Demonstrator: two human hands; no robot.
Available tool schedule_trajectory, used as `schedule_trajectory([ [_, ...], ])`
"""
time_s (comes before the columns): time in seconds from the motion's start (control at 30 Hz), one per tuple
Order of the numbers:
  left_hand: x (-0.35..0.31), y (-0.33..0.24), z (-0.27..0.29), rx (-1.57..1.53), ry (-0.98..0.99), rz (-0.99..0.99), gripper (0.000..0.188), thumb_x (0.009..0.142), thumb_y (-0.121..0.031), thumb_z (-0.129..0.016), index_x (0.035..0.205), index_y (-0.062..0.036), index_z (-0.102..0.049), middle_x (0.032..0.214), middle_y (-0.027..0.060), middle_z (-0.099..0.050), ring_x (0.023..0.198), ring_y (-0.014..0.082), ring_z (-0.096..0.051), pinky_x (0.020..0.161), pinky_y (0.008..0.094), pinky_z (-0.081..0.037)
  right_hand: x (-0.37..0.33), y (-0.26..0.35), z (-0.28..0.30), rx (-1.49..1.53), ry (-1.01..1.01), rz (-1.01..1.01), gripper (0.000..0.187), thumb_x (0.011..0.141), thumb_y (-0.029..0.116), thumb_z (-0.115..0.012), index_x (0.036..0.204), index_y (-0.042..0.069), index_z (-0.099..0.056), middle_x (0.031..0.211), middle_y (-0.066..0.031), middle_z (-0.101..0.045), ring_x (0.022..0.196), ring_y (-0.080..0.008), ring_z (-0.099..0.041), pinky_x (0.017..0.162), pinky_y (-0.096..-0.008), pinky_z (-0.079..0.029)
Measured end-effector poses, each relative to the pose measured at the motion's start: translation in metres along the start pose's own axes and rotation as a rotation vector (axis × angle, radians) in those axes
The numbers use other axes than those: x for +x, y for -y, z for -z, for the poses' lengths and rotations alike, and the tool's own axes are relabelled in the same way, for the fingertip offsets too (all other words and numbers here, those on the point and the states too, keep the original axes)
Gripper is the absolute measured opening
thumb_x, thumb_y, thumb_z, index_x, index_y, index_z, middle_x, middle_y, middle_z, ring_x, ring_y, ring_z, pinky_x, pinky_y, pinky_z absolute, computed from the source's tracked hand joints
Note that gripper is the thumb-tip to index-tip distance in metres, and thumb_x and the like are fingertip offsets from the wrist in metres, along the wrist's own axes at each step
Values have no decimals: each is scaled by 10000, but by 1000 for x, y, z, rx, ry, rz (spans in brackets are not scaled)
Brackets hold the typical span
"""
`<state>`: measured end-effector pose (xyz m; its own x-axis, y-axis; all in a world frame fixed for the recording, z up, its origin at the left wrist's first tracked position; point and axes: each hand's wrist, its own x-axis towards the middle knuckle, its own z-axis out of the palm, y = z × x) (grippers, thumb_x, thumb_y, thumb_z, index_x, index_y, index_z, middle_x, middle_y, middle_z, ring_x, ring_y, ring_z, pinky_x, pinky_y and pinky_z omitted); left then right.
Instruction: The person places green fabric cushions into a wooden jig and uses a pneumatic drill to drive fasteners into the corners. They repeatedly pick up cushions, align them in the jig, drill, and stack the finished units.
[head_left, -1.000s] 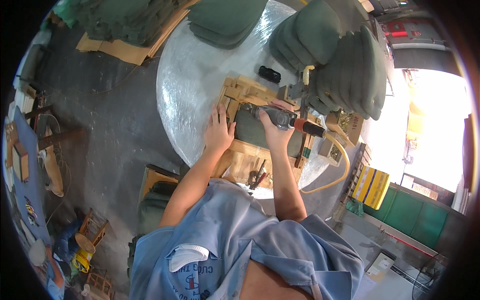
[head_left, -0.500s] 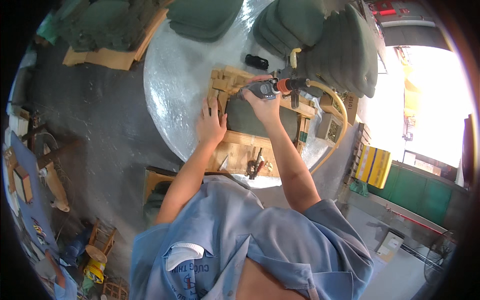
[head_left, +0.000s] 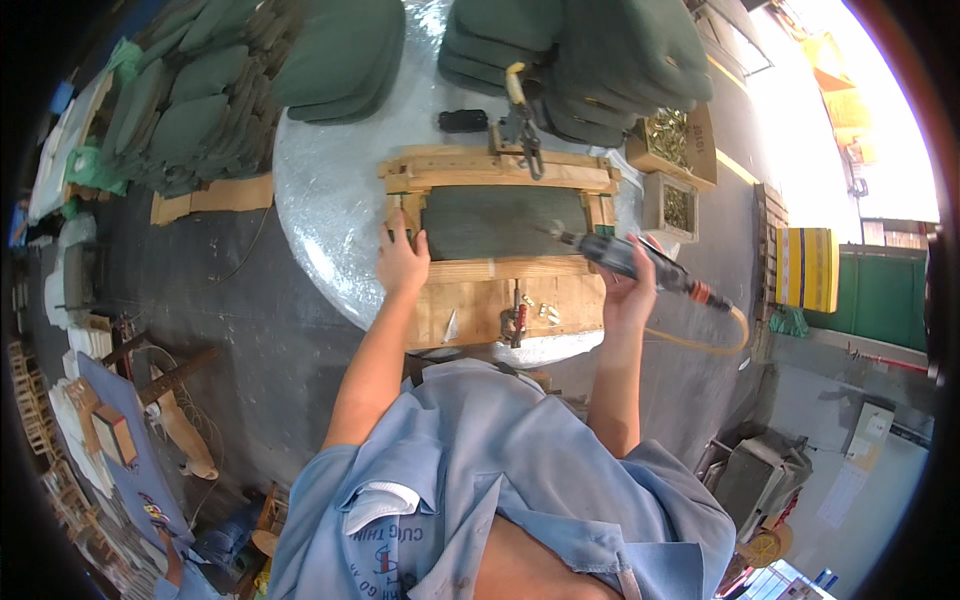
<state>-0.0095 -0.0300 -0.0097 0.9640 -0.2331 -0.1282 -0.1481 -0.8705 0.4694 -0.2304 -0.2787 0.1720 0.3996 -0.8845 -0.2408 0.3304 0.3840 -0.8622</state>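
Observation:
My right hand (head_left: 636, 288) is wrapped round a dark pneumatic screwdriver (head_left: 615, 254), held above the right end of a wooden frame jig (head_left: 490, 269). Its blurred tip points left, over a dark green padded panel (head_left: 500, 222) that lies inside the jig. My left hand (head_left: 403, 266) rests with fingers apart on the jig's left end, beside the panel's corner. A yellow hose (head_left: 742, 330) runs from the back of the screwdriver.
On the round, film-covered table (head_left: 325, 230) stand stacks of green pads (head_left: 345, 60), a black object (head_left: 463, 121) and a toggle clamp (head_left: 520, 125). Boxes of small metal fasteners (head_left: 672, 205) sit at right. A red-handled clamp (head_left: 517, 322) and loose fasteners (head_left: 545, 312) lie nearest me.
My right hand has carried the screwdriver from the jig's far left corner to its near right side. The left hand stays at the left end. The view has shifted.

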Motion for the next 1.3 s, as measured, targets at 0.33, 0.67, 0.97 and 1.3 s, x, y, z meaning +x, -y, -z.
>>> schedule_trajectory([
  [0.33, -3, -15, -2, 160, -45, 9, 608, 1066, -501, -584, 1620, -297, -440, 1546, 234, -512, 1251, 477, -646, 975, 569, -570, 103, -55, 234, 958, -608, -268, 537, 932, 447, -828, 1287, 68, -691, 1329, -128, -733, 1252, -318, -703, 1134, -560, -561],
  [0.67, 2, -27, -22, 215, -223, -40, 545, 1065, -385, -604, 1573, -212, -510, 1454, 380, -531, 1190, 550, -620, 975, 630, -545, 241, -144, 324, 1190, -79, -525, 807, 896, 336, -777, 1539, -64, -499, 1526, -213, -612, 1378, -377, -617, 1228, -539, -457],
  [0.97, -21, -31, 6, 174, -30, 85, 548, 1103, -397, -536, 1601, -180, -459, 1524, 336, -473, 1185, 495, -623, 972, 574, -545, 237, -75, 165, 485, -46, -693, 271, 1043, 131, -657, 1278, 19, -732, 1217, -79, -785, 1001, -196, -753, 867, -320, -658],
  [1.3, -16, -23, -11, 211, -174, -7, 554, 1102, -394, -544, 1574, -113, -469, 1627, 326, -410, 1459, 483, -474, 1124, 571, -461, 327, -120, -194, -411, 739, -269, 570, 1103, 410, -600, 1566, 83, -535, 1604, -178, -506, 1536, -340, -415, 1251, -470, -365],
])
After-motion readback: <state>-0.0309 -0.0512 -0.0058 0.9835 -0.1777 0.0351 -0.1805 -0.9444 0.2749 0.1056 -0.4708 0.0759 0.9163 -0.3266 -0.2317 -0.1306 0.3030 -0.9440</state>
